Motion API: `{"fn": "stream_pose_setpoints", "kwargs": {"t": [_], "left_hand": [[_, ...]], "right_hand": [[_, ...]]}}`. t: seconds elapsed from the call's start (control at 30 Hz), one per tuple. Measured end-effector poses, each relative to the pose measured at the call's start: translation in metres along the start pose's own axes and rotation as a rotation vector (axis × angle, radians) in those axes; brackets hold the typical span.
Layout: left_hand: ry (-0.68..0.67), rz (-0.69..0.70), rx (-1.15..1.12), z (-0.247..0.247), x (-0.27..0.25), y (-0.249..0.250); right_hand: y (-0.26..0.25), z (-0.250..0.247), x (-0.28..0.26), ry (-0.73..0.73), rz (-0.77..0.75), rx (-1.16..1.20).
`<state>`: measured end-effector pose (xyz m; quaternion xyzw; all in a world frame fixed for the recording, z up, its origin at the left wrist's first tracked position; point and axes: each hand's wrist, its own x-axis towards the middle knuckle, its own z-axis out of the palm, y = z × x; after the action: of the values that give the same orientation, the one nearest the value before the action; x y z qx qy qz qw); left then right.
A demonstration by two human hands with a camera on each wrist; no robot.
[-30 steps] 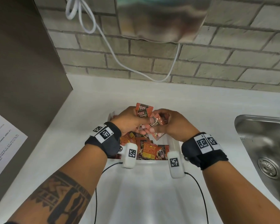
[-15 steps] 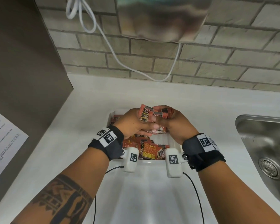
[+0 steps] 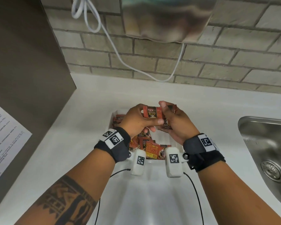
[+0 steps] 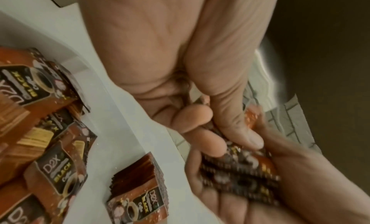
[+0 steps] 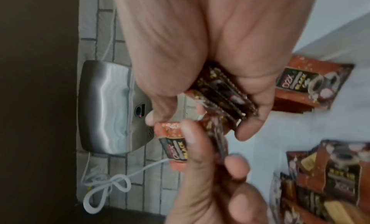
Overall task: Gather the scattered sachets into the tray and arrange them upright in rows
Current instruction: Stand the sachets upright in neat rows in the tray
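Observation:
Both hands hover over the far half of a white tray [image 3: 112, 118], holding one bundle of red-brown coffee sachets [image 3: 153, 112] between them. My left hand [image 3: 142, 118] pinches the front sachet [image 5: 173, 148] with its thumb and fingers. My right hand [image 3: 169, 118] grips the stack of sachets [image 5: 222, 94] edge-on in its curled fingers [image 4: 200, 176]. More sachets [image 3: 151, 147] lie loose and flat in the tray's near part, under my wrists. In the left wrist view the loose sachets [image 4: 58, 172] lie overlapping on the tray floor.
The tray sits on a white counter [image 3: 91, 127]. A steel sink [image 3: 266, 146] is at the right. A brick wall behind carries a metal hand dryer [image 3: 165, 18] with a looped white cable [image 3: 94, 23]. A brown panel with a printed sheet [image 3: 5, 135] stands at the left.
Both hands have lifted the bundle a little and drawn it together. The front sachet now faces me squarely, and the sachet that hung loose under my fingers is tucked into the stack.

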<state>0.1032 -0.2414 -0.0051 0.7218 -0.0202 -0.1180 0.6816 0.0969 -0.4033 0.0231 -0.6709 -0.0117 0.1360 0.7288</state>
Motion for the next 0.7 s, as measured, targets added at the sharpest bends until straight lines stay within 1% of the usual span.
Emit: {"fn": "stream_pose_setpoints", "kwargs": {"t": [0.03, 0.1, 0.17, 0.27, 0.3, 0.33, 0.4, 0.43, 0.5, 0.6, 0.67, 0.7], "left_hand": [[0.011, -0.002, -0.009, 0.003, 0.001, -0.001], [0.037, -0.025, 0.004, 0.006, 0.001, -0.001], [0.003, -0.016, 0.087, 0.006, 0.002, 0.001], [-0.084, 0.050, 0.181, 0.005, 0.001, 0.004], [-0.099, 0.038, 0.178, 0.005, 0.000, 0.004], [-0.117, -0.001, 0.169, 0.006, -0.002, 0.004], [-0.153, -0.130, 0.094, 0.010, -0.005, 0.005], [-0.167, -0.188, 0.009, 0.013, -0.007, 0.005], [-0.185, -0.249, -0.180, 0.015, -0.009, 0.007], [-0.205, -0.257, -0.354, 0.017, -0.010, 0.010], [-0.242, -0.245, -0.401, 0.018, -0.011, 0.012], [-0.262, -0.240, -0.391, 0.017, -0.011, 0.012]], "right_hand": [[-0.003, 0.002, -0.003, -0.053, 0.009, 0.032], [-0.004, 0.003, -0.006, -0.110, 0.001, 0.075], [0.001, 0.001, -0.002, -0.090, 0.009, 0.063], [0.010, -0.005, 0.006, -0.028, 0.030, 0.045], [0.011, -0.008, 0.008, -0.006, 0.035, 0.051], [0.011, -0.009, 0.008, 0.008, 0.037, 0.055], [0.010, -0.010, 0.007, 0.025, 0.035, 0.083], [0.011, -0.009, 0.006, 0.028, 0.038, 0.111], [0.014, -0.003, 0.004, 0.033, 0.036, 0.156], [0.018, 0.007, 0.001, 0.037, -0.018, 0.084], [0.019, 0.010, 0.000, 0.052, -0.059, -0.018], [0.019, 0.009, 0.000, 0.057, -0.071, -0.083]]}}
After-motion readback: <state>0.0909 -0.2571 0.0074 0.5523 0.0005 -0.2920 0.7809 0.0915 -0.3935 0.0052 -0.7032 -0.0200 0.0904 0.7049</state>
